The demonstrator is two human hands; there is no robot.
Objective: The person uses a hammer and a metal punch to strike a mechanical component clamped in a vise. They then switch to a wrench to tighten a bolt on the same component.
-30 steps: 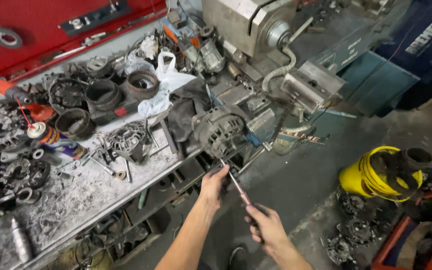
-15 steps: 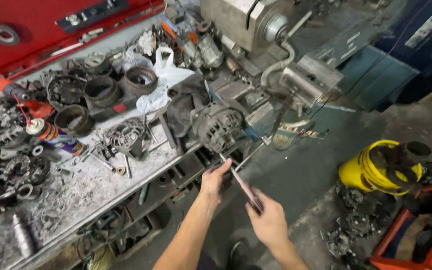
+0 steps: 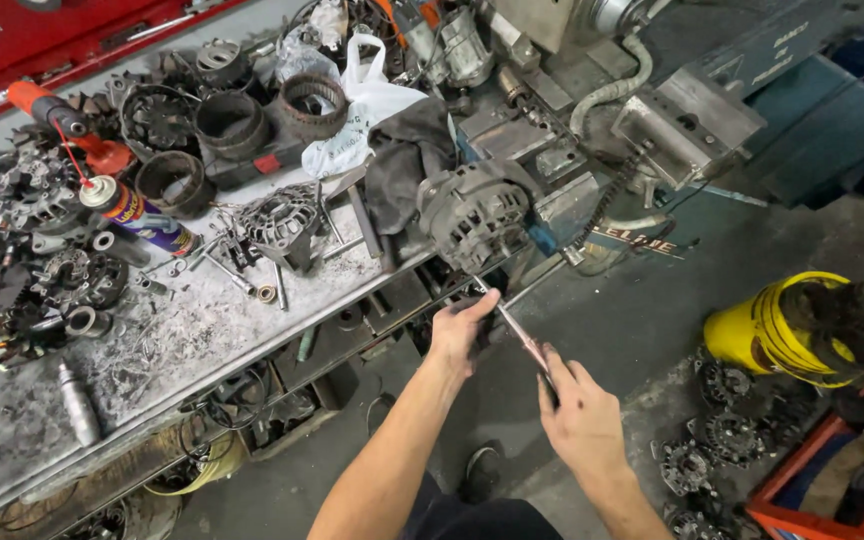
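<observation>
Alternator (image 3: 474,212) up and slightly left of both hands, perched at the near edge of the tabletop (image 3: 182,330) beside a blue vise. Slim metal tool (image 3: 517,330), probably a ratchet or screwdriver shaft, running on a diagonal from lower right to upper left, tip aimed at the underside of the alternator. Left hand (image 3: 457,330) nearer the alternator, fingers pinched around the tool's forward end just below the housing. Right hand (image 3: 577,410) farther back and lower, closed around the handle end. Alternator housing grey cast metal, ribbed and vented, round, grimy, face turned toward the camera. Spray can (image 3: 137,212), loose stators and a white plastic bag (image 3: 367,110) well off to the left on the tabletop.
</observation>
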